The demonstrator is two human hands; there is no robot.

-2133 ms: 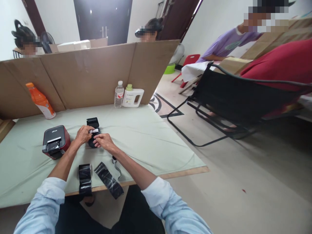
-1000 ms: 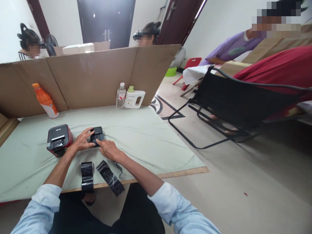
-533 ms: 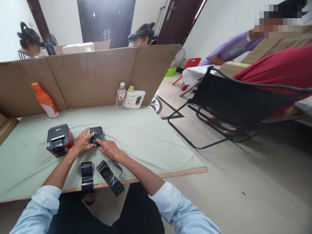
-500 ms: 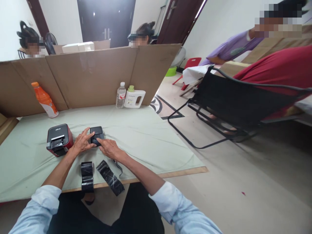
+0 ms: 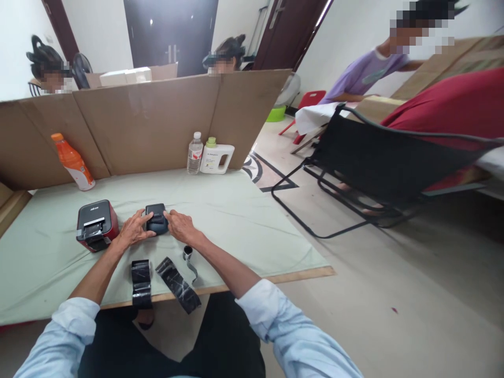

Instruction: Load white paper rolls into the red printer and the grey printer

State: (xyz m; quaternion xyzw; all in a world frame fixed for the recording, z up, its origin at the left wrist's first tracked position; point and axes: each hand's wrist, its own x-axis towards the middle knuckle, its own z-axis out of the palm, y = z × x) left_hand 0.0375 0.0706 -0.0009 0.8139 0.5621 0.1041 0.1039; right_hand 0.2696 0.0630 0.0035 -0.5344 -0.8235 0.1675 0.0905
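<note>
A small dark boxy device (image 5: 157,227) with a rounded front lies on the cloth-covered table. My left hand (image 5: 134,231) grips its left side, fingertips on the top and thumb along the near edge. At the right side, my right hand (image 5: 180,226) has curled fingers against the upper edge of the device. Just left of my left hand stands a larger black and red label printer (image 5: 96,210) with a glossy black strip in its front. Nearer my body lie two glossy black strips (image 5: 140,283) (image 5: 179,286) and a small dark roll (image 5: 188,252) with a loose tail.
A cardboard partition (image 5: 153,121) rises along the table's far side. Against it stand an orange bottle (image 5: 73,160), a clear water bottle (image 5: 195,155) and a white jug (image 5: 214,159). A black folding chair (image 5: 378,168) is at right. Other people sit beyond the partition and at right.
My right hand has shifted from the front middle of the device to its right edge, uncovering the small roll. My left hand stays on the left side.
</note>
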